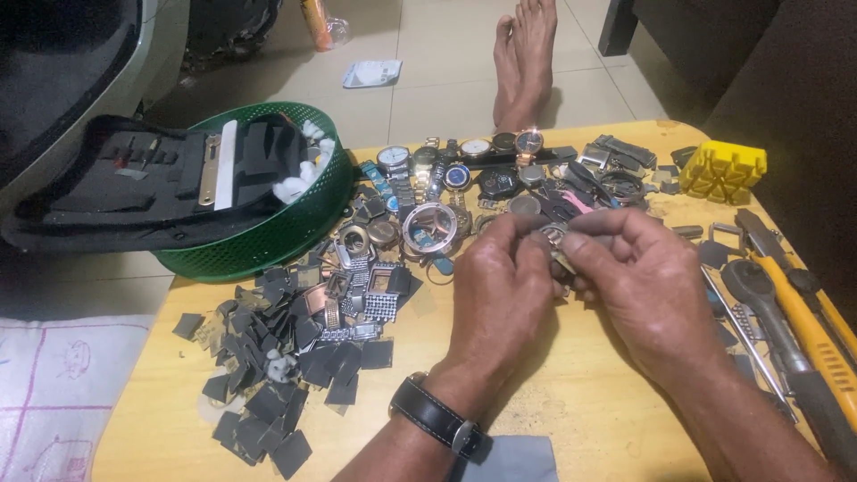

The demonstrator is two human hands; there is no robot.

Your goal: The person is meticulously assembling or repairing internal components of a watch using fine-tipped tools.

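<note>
Both hands, left [500, 286] and right [647, 281], pinching small watch part [553, 239] above centre of surface [571, 402]; bare near edge, clutter far, left, right.

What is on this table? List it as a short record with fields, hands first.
left hand: pinches a small metal watch part with its fingers
right hand: pinches the same part from the other side
left wrist: black strap
behind hands: row of watches
left side: green basket, pile of dark square pieces
right edge: yellow-handled tools, yellow block
surface: wooden table

Home watch-repair spot: tiled floor [446, 54], watches [464, 165], tools [786, 295].
</note>
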